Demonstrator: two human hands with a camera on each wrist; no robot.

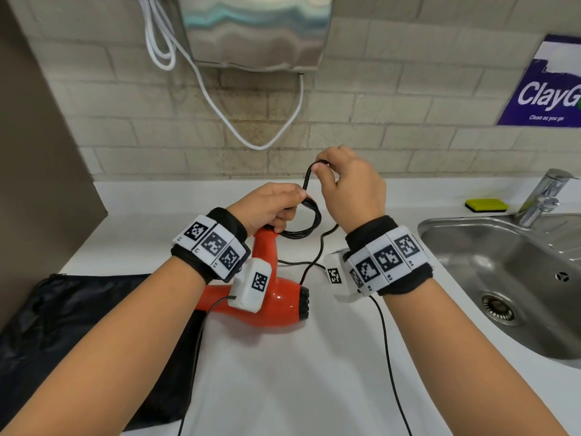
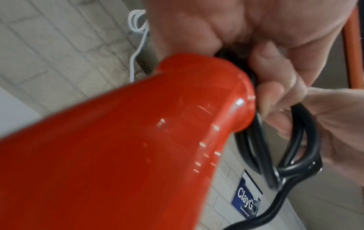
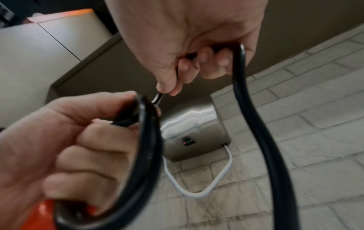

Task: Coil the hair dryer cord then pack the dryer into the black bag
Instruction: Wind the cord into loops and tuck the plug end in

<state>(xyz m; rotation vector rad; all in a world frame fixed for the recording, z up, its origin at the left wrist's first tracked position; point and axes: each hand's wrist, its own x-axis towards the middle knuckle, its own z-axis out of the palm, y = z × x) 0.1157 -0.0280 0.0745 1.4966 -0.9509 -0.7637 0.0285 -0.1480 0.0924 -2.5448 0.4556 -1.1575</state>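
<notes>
A red hair dryer (image 1: 276, 297) hangs above the white counter (image 1: 283, 372), its handle pointing up. My left hand (image 1: 273, 206) grips the top of the handle together with a few loops of the black cord (image 1: 309, 221). Just above and to the right, my right hand (image 1: 349, 180) pinches a further stretch of the cord, which arches from the loops up into its fingers (image 3: 204, 62). The loose remainder of the cord trails down onto the counter (image 1: 314, 262). In the left wrist view the dryer (image 2: 138, 140) fills the frame. The black bag (image 1: 78, 325) lies flat at the counter's left.
A steel sink (image 1: 503, 278) with a tap (image 1: 544, 196) is set in the counter at the right, a yellow sponge (image 1: 486, 205) behind it. A metal hand dryer (image 1: 257, 29) with a white cable (image 1: 220, 105) hangs on the tiled wall. A blue sign (image 1: 547, 86) is at far right.
</notes>
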